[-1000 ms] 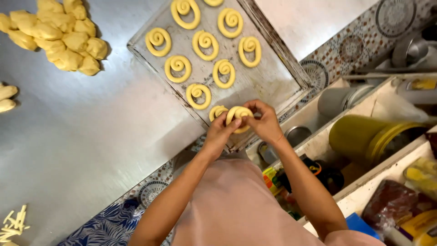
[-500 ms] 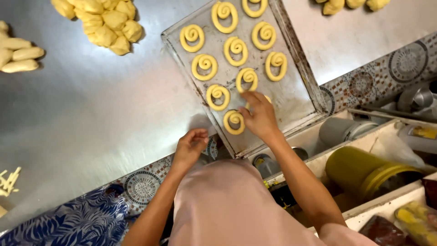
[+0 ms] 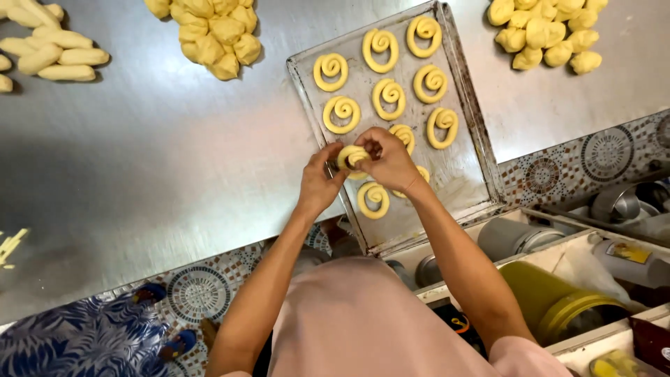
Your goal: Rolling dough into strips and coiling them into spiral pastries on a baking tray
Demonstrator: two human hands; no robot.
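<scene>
Both my hands meet over the near half of a metal baking tray [image 3: 467,185]. My left hand [image 3: 319,183] and my right hand [image 3: 386,159] pinch one yellow dough spiral [image 3: 351,158] between their fingertips, held just above the tray. Several coiled dough spirals lie on the tray in rows; the nearest one [image 3: 373,199] sits right below my hands, another [image 3: 443,126] lies to the right. The tray rests on a steel table [image 3: 160,174].
Heaps of yellow dough lumps sit at the table's far edge, centre [image 3: 209,31] and right [image 3: 544,31]. Dough logs [image 3: 52,59] lie at far left. Below the table's near edge are patterned floor tiles, a yellow bucket [image 3: 551,300] and shelves with containers.
My left hand came up from the table's near edge to the tray. Both hands now hold a dough spiral; half a second ago only my right hand was at the tray.
</scene>
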